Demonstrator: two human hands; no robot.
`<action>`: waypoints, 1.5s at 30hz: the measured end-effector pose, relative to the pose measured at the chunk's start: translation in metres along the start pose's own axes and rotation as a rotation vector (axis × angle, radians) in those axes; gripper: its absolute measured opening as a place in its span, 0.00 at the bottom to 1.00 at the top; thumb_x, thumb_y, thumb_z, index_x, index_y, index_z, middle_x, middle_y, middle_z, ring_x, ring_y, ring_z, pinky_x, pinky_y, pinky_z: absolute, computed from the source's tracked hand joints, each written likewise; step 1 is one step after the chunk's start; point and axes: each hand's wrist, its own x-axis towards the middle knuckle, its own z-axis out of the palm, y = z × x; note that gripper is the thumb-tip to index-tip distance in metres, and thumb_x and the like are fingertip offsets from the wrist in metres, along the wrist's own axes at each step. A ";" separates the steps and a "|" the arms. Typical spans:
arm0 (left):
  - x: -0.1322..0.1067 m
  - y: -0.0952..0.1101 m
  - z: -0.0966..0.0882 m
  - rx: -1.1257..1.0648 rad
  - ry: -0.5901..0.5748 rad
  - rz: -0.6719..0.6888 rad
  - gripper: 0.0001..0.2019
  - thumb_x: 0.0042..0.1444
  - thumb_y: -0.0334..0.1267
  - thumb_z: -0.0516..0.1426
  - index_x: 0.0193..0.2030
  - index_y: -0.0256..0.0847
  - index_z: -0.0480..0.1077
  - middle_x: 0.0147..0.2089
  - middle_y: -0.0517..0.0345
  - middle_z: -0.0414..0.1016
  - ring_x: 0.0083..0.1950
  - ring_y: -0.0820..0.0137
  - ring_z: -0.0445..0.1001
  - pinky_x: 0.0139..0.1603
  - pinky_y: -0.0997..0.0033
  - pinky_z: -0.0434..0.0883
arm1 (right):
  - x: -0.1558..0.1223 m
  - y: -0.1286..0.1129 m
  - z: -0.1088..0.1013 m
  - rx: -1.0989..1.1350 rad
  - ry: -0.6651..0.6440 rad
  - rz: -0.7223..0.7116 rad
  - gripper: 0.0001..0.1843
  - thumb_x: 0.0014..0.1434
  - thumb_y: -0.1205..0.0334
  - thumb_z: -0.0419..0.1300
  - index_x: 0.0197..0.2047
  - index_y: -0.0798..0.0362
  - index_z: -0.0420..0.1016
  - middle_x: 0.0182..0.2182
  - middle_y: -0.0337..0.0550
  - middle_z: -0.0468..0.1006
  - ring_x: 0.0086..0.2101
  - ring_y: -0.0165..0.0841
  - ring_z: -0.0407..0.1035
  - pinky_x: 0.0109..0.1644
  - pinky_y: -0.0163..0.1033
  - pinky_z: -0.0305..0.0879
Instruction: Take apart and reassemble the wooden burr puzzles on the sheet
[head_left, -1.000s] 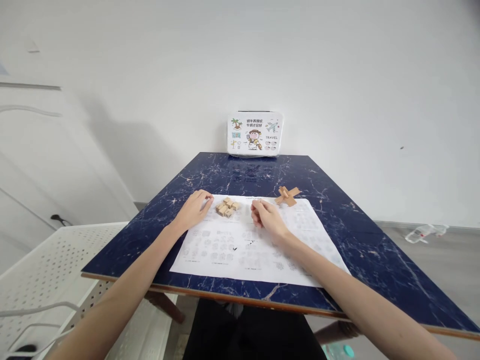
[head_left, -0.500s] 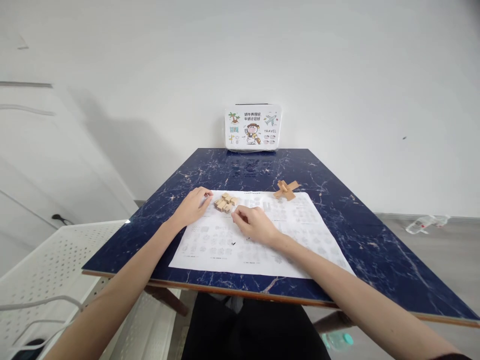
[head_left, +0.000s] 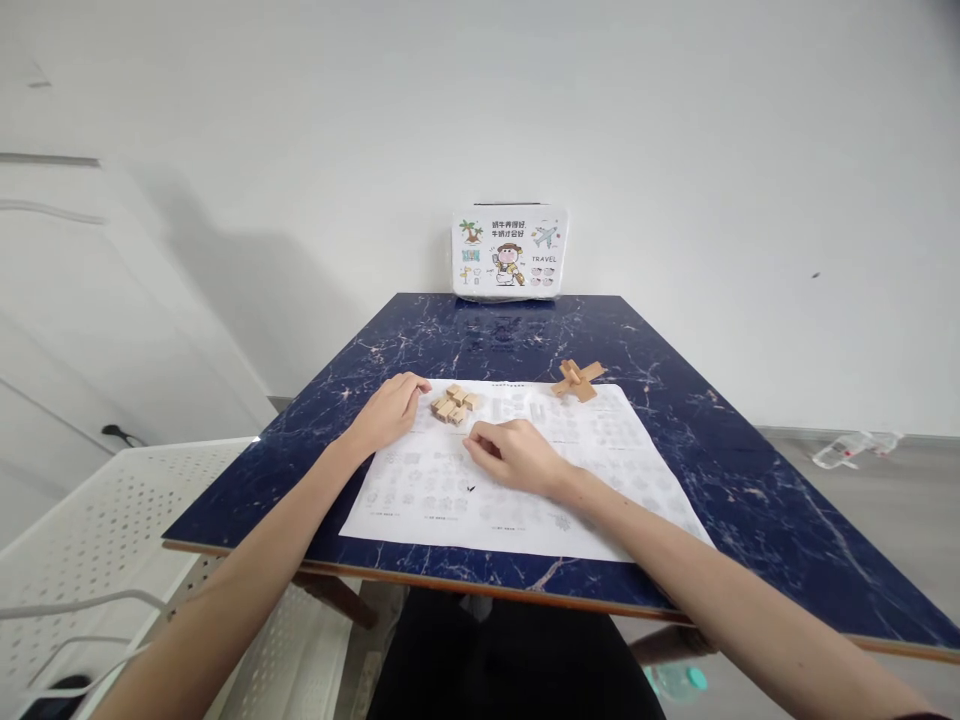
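Observation:
A white printed sheet [head_left: 592, 470] lies on the dark blue marble table [head_left: 720, 470]. Near its far left corner sits a small cluster of wooden puzzle blocks [head_left: 455, 404]. My left hand [head_left: 390, 412] rests flat just left of the blocks, fingers loosely stretched toward them, holding nothing. My right hand [head_left: 512, 453] lies on the sheet just in front of the blocks with its fingers curled under; nothing shows in them. A wooden cross-shaped puzzle [head_left: 577, 378] sits at the sheet's far right corner, away from both hands.
A white box with cartoon travel pictures [head_left: 510, 251] stands against the wall at the table's far edge. A white perforated rack [head_left: 112, 530] stands to the left of the table. A plastic bottle [head_left: 851, 448] lies on the floor at right.
My right hand has moved left and nearer to me across the sheet, from beside the cross puzzle to just in front of the blocks. My left hand has stayed put.

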 end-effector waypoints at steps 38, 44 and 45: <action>0.021 -0.005 -0.007 -0.038 0.129 -0.247 0.14 0.66 0.38 0.47 0.48 0.40 0.73 0.44 0.53 0.81 0.45 0.65 0.80 0.50 0.65 0.74 | 0.009 0.002 -0.016 -0.401 -0.194 -0.216 0.20 0.76 0.60 0.45 0.40 0.55 0.75 0.30 0.48 0.84 0.24 0.34 0.70 0.29 0.43 0.41; 0.023 -0.005 -0.008 -0.014 0.109 -0.282 0.14 0.67 0.38 0.47 0.46 0.41 0.73 0.44 0.52 0.82 0.45 0.64 0.80 0.49 0.66 0.75 | 0.010 0.006 -0.013 -0.385 -0.206 -0.210 0.19 0.76 0.60 0.45 0.40 0.55 0.75 0.29 0.49 0.84 0.24 0.34 0.71 0.28 0.43 0.42; 0.023 -0.005 -0.008 -0.005 0.108 -0.272 0.14 0.67 0.38 0.46 0.46 0.41 0.73 0.44 0.52 0.82 0.45 0.64 0.80 0.49 0.66 0.75 | 0.010 0.006 -0.012 -0.385 -0.207 -0.211 0.20 0.76 0.60 0.45 0.40 0.55 0.75 0.29 0.48 0.84 0.24 0.33 0.71 0.28 0.42 0.42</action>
